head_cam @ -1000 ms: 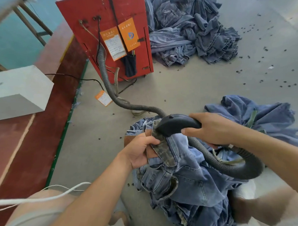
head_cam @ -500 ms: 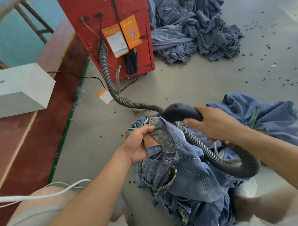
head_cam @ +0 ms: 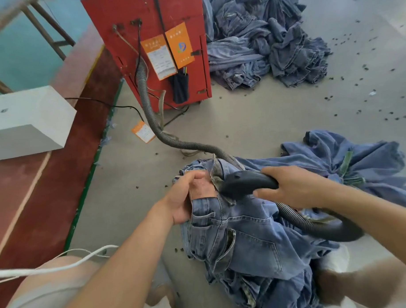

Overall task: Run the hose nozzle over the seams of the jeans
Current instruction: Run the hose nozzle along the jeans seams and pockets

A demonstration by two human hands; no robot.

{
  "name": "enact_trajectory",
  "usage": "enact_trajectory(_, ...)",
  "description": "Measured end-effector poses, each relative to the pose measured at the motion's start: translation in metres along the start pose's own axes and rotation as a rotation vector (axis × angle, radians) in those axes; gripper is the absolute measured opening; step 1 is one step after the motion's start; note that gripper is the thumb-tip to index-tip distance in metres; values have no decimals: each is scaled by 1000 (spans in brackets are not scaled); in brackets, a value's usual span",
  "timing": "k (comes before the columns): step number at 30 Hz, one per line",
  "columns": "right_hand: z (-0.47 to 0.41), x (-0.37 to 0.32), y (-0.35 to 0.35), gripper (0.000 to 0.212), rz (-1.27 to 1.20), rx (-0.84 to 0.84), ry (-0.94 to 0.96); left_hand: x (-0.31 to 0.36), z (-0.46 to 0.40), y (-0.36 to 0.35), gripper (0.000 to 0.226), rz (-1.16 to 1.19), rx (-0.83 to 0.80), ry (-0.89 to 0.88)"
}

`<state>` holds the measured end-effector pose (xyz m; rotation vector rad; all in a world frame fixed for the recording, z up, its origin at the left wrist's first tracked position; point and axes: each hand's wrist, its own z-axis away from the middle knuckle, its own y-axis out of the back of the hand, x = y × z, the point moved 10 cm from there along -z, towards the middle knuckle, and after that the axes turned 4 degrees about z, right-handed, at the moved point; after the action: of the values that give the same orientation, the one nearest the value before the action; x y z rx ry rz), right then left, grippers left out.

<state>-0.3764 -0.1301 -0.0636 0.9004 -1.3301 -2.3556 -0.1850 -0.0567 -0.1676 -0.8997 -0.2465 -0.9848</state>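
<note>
Blue jeans [head_cam: 246,240] lie bunched in front of me at the lower middle, waistband up. My left hand [head_cam: 187,196] grips the waistband by its brown patch. My right hand [head_cam: 290,187] holds the black hose nozzle [head_cam: 242,183], whose tip presses on the folded-back waistband seam right beside my left hand. The ribbed grey hose [head_cam: 155,125] runs from the red machine across the floor, and a second stretch of it loops under my right forearm.
The red machine [head_cam: 169,21] with orange tags stands at the top middle. A big heap of jeans [head_cam: 262,41] lies behind it, and more denim [head_cam: 359,166] sits at the right. A white block [head_cam: 28,118] rests on the red ledge at the left. Dark specks dot the floor.
My right hand has brought the nozzle down and left onto the waistband, close to my left hand. My left hand keeps its hold on the jeans.
</note>
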Motion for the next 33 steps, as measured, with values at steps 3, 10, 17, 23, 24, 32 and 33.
enact_trajectory(3, -7, 12, 24, 20, -167, 216, -108, 7, 0, -1, 46, 75, -29, -45)
enact_trajectory(10, 7, 37, 52, 28, -309, 268, -183, 11, 4, -21, 64, 224, -175, -54)
enact_trajectory(17, 11, 16, 47, 27, -249, 210, -65, 11, 12, -24, 46, 128, -177, -113)
enact_trajectory(23, 15, 10, 55, 18, -318, 174, 5, 0, 4, -32, 86, 235, -199, -31)
enact_trajectory(24, 15, 5, 54, 18, -281, 148, 21, -3, 3, -35, 94, 227, -225, -11)
enact_trajectory(32, -3, 2, 50, 23, -111, 277, -85, -14, 3, -43, 100, 200, -267, -26)
enact_trajectory(33, -1, 12, 61, 23, -166, 321, -117, -11, 5, -43, 101, 223, -267, -34)
